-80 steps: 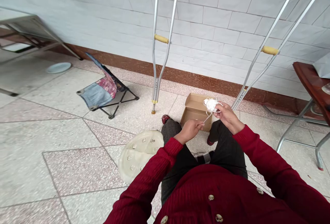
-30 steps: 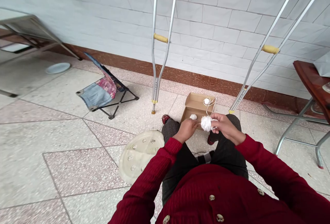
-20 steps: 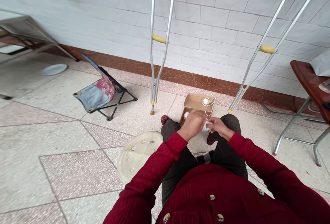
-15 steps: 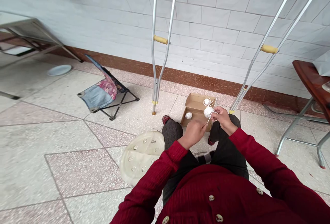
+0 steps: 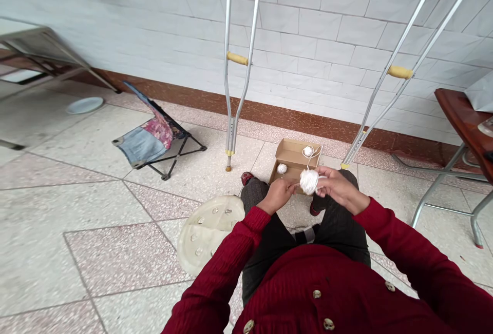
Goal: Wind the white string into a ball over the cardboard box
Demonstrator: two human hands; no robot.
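Your R hand (image 5: 338, 188) is closed round the right side of a white ball of wound yarn (image 5: 308, 182), which sits btwn your hands, over the box. Your L hand (image 5: 278, 195) is just L of it, fingers drawn narrow; can't tell if they pinch a strand. Ahead of both hands: a brown open cardboard box (image 5: 286, 151) w/ a small white yarn ball (image 5: 282, 169) in its base and a tiny white ball (image 5: 307, 151) w/ loose strand on its lid, approx. fwd of the R fingertips. L of your L hand, on the floor: a round cream plastic-looking mat (image 5: 204, 226).
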